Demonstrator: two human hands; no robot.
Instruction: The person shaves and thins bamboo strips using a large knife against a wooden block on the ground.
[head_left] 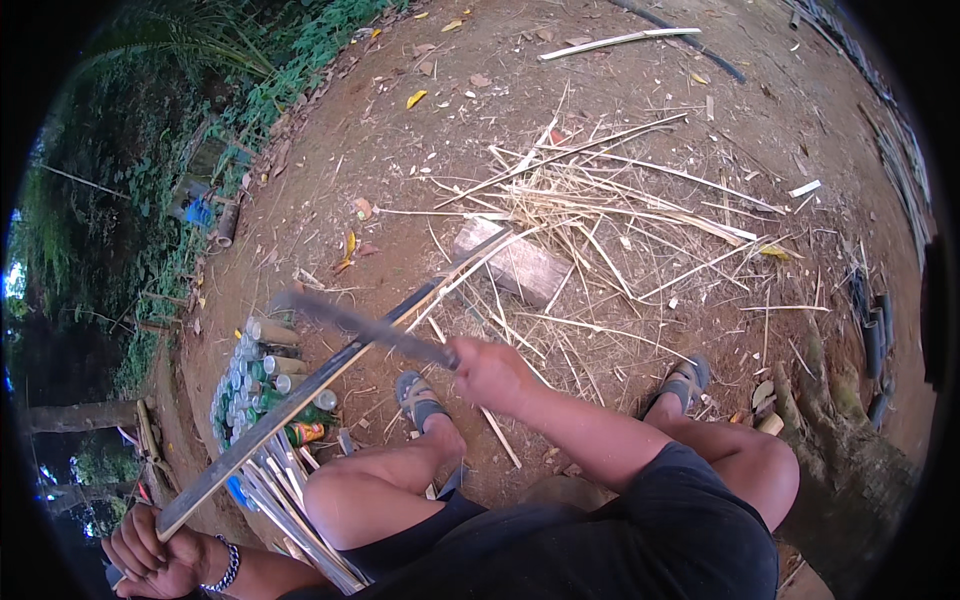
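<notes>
My left hand point(155, 550), at the lower left, is closed round the near end of a long bamboo strip point(270, 425), dark on top with a pale cut edge. From there the strip slants up and away to the right, its far end at a wooden block point(520, 262) on the ground. My right hand point(495, 375) is wrapped round the handle of a machete point(375, 328), whose blade points left and is smeared by motion. In the picture the blade crosses the strip; whether it touches is unclear. Thin pale shavings point(570, 195) lie heaped round the block.
Left of my legs stand many bottles point(255, 385), with a bundle of split strips point(300, 500) beside my thigh. Tree roots point(825, 420) and dark pipes point(875, 340) are at the right. One loose pale strip point(620, 43) lies far off; plants edge the left.
</notes>
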